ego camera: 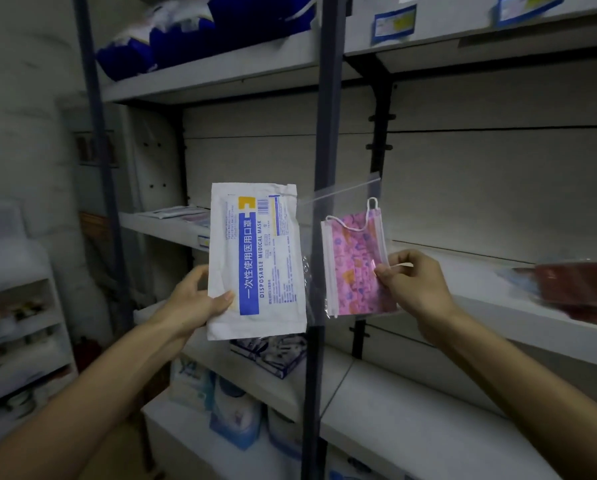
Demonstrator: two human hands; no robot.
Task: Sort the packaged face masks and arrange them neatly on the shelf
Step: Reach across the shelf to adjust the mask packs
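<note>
My left hand (pixel 194 299) grips the lower left edge of a white pack of disposable medical masks (pixel 257 261) with a blue stripe, held upright in front of the shelving. Beside it, my right hand (pixel 416 284) pinches the right edge of a clear bag holding a pink patterned mask (pixel 354 268). The two packs hang side by side, almost touching, in front of a dark upright post (pixel 328 133). A dark red mask pack (pixel 581 289) lies on the right-hand shelf (pixel 491 306). More flat packs (pixel 175 212) lie on the left middle shelf.
Blue and white bundles (pixel 186 32) fill the top left shelf. Boxes and packets (pixel 272 355) sit on the lower left shelves. Price labels (pixel 394 24) hang on the upper right shelf edge. A small white rack (pixel 20 341) with goods stands at far left.
</note>
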